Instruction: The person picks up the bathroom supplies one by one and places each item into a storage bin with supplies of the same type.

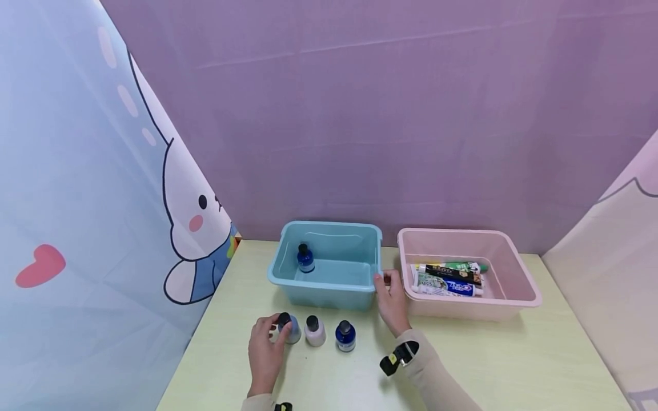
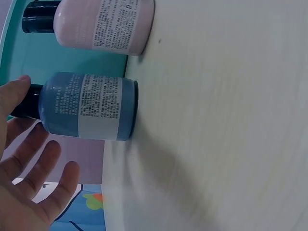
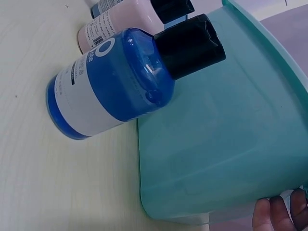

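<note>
Just then my left hand [image 1: 266, 348] rested low on the pale yellow-green tabletop [image 1: 514, 365], its fingers loosely spread and reaching toward the small light-blue plastic bottle with a black cap [image 1: 289, 328]; my thumb tip [image 2: 18, 91] touched the cap, while my other fingers [image 2: 53, 178] stayed apart and wrapped round nothing. That bottle stood upright at the left end of a short row, just beside a small pale-pink plastic bottle with a black cap [image 1: 315, 331], and next to that stood a small dark-blue plastic bottle with a black cap and white label [image 1: 345, 335]. All three stood just in front of the teal rectangular plastic tub [image 1: 329, 285]. Inside that tub, near its left wall, another small dark-blue bottle [image 1: 305, 258] stood upright. My right hand [image 1: 392, 299] gripped the tub's front right corner, fingers curled over the rim. Beside it to the right sat a pink rectangular plastic tub [image 1: 519, 285] holding several toothpaste tubes [image 1: 449, 278] lying flat. Purple cloth [image 1: 390, 114] hung behind the table.
</note>
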